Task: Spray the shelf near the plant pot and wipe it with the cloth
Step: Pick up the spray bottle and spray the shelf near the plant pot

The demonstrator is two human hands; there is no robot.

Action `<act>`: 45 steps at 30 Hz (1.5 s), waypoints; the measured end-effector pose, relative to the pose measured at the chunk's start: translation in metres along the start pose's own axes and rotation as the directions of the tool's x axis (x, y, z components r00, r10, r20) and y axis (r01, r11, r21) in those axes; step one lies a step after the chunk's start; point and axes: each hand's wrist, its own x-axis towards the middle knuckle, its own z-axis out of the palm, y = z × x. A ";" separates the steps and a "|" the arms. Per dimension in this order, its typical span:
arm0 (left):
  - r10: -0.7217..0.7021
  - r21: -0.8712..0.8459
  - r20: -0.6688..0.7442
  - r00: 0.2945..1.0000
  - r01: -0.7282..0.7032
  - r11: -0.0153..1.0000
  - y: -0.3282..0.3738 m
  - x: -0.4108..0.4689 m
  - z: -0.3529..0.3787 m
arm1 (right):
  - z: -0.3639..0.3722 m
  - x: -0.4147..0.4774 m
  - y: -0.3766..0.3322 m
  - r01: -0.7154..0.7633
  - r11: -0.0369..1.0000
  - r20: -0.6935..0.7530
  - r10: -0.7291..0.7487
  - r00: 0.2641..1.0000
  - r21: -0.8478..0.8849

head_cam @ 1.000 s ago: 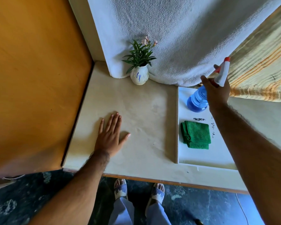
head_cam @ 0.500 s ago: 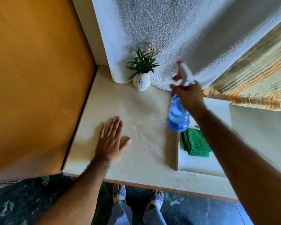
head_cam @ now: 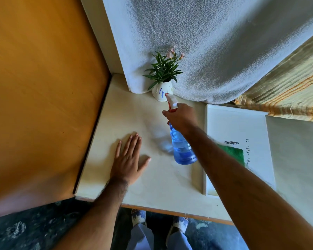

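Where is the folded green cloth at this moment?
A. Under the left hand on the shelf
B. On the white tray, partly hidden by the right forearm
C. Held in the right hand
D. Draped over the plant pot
B: the folded green cloth lies on the white tray, with the right forearm crossing over it.

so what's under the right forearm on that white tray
A green cloth lies on the white tray; only its far right part shows. The right forearm covers the rest, so its full shape cannot be seen.
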 end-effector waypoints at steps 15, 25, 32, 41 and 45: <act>-0.009 -0.018 0.014 1.000 0.009 1.000 0.000 0.001 -0.003 | 0.000 0.001 -0.006 -0.087 0.996 -0.020 0.087 0.996 -0.002; 0.003 -0.014 0.027 1.000 -0.003 1.000 -0.002 0.000 -0.002 | -0.053 -0.020 0.004 0.064 0.948 -0.300 0.034 0.953 0.311; 0.024 -0.018 0.000 1.000 -0.024 1.000 -0.005 0.000 0.004 | -0.131 -0.010 0.026 0.398 0.769 -0.621 -0.001 0.784 0.501; 0.026 -0.010 0.014 1.000 -0.026 1.000 -0.006 0.001 0.007 | -0.148 0.022 0.099 0.429 0.839 -0.750 -0.038 0.660 0.335; 0.028 -0.006 0.012 1.000 -0.028 1.000 -0.005 0.000 0.007 | -0.135 0.029 0.122 0.414 0.828 -0.720 -0.018 0.694 0.378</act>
